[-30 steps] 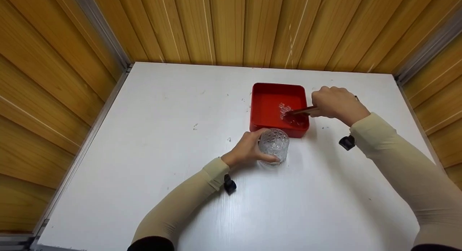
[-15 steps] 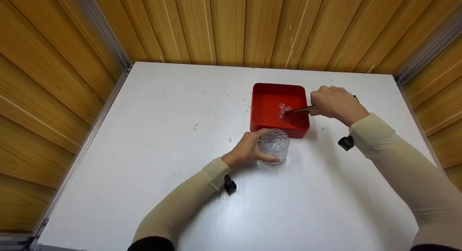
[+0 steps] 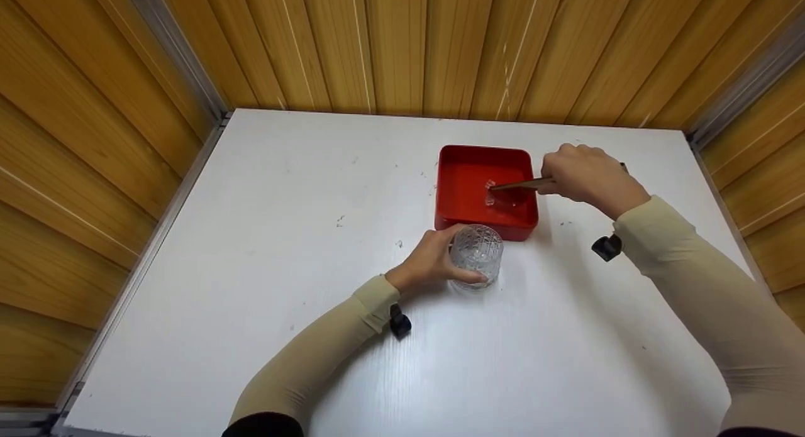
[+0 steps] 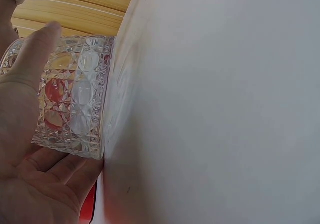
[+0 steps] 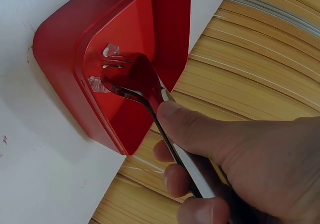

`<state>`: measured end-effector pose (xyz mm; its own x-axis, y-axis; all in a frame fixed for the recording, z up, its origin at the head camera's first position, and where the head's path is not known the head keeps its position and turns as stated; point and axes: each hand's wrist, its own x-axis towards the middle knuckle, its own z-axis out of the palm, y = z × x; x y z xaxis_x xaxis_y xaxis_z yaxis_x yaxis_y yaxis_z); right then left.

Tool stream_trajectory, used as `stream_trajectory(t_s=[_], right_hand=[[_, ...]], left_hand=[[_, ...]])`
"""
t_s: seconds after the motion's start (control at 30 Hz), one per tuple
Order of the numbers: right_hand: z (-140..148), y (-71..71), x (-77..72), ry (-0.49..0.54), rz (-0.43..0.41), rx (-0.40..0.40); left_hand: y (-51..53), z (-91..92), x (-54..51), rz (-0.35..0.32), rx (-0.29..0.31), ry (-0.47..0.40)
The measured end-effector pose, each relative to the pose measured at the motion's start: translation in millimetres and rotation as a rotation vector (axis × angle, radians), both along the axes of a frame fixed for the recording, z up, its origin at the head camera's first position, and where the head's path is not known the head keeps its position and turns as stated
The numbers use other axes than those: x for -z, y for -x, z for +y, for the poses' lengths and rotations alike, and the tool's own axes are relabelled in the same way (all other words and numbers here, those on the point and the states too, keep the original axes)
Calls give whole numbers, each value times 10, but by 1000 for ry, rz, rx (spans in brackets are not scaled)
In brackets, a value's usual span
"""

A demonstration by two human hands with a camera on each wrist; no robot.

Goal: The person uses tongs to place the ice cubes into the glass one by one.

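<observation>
In the head view my left hand (image 3: 427, 261) holds a clear cut-glass tumbler (image 3: 479, 251) upright on the white table, thumb on the near side. The left wrist view shows its faceted wall (image 4: 82, 91) against my thumb and fingers. My right hand (image 3: 586, 178) grips metal serving tongs (image 3: 523, 184), whose head reaches inside a red square box (image 3: 456, 188). One tip is forked and the other spoon-like in the right wrist view. Clear ice-like cubes (image 5: 97, 85) lie by the tips; whether one is pinched cannot be told.
The white table (image 3: 264, 286) carries small dark marks. Wood-panel walls (image 3: 396, 47) stand behind it and at both sides. The tumbler stands close before the box's near wall. Black wrist cameras (image 3: 400, 322) hang at both cuffs.
The tongs' head has lifted slightly and shifted left inside the box, and fewer clear cubes show beside it. My left hand and the tumbler have stayed put.
</observation>
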<state>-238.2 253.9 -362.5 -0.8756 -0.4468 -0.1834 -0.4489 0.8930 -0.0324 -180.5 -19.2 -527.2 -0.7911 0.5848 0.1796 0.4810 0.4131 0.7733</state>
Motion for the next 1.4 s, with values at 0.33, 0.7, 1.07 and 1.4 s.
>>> stream_trajectory(t_s=[0.33, 0.7, 1.07, 1.4], right_hand=[[11, -65, -63, 40, 14, -12], [80, -188, -135, 102, 20, -36], [169, -372, -158, 184, 91, -61], [199, -522, -160, 194, 150, -109]], left_hand=[[-8, -4, -10, 1, 2, 6], [-5, -5, -15, 6, 1, 14], [-2, -3, -5, -17, 0, 15], [6, -2, 6, 10, 1, 9]])
